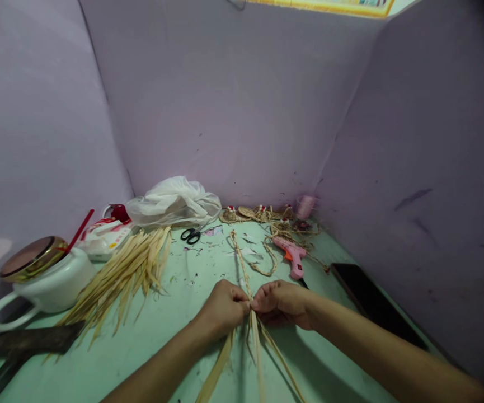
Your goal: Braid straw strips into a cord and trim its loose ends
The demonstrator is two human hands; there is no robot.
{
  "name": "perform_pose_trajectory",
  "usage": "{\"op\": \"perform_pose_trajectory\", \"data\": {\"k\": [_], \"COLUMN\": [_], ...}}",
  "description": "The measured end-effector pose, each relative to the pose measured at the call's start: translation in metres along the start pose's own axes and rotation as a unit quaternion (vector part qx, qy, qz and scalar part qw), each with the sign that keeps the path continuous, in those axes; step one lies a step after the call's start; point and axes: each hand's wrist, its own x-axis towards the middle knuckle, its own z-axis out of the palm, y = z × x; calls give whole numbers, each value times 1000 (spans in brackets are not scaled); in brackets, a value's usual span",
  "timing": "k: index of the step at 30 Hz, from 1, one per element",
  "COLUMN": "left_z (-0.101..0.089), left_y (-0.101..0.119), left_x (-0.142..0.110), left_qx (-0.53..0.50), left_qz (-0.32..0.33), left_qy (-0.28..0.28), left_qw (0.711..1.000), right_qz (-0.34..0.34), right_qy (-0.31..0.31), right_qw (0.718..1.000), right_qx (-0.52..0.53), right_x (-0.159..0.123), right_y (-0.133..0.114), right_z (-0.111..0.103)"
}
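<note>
loose pale strips (216, 372): fanned out from beneath the person's hands toward the near edge of the view; they could have crossed or snagged on one another, since their lower lengths hung free and unsorted.

plaited cord (239, 254): ran up the middle of the green table (174, 336), its thin looped end pointing away from the person, its near end between both hands; that far end looked unpinned, so a hard pull could have dragged or skewed it.

left hand (224, 307): pinched the near end of the cord between thumb and finger; a slackened pinch might have let the last turns loosen.

right hand (283, 304): closed on the same spot, fingertips almost meeting the other's (its lower fingers were curled, and whether they held a strip could not be told); uneven tension between the two could have left the weave lopsided.

dry fibre: looked thin and stiff; a sharp bend might have split a strip.

pink glue gun (295, 257): lay beyond the right hand, beside a loose cord (273, 263); a sweeping forearm could have nudged it, and whether it was hot could not be seen.

white mug (63, 285): bore a gold-rimmed round thing (34, 257), tilted on top; a bump could have tipped that off.
</note>
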Motion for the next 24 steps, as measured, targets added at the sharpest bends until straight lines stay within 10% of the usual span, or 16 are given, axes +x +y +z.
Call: {"op": "perform_pose_trajectory", "data": {"k": [9, 24], "left_z": [-3, -11], "left_y": [5, 18], "left_x": [-4, -4], "left_qx": [-30, -82], "left_qz": [11, -95], "left_qy": [-31, -45], "left_qw": [999, 991], "right_qz": [-35, -175], "right_qy": [-79, 22], "right_qw": [995, 978], "right_qx": [54, 111], "right_x": [-6, 10], "right_y": [6, 30], "right_z": [6, 13]}}
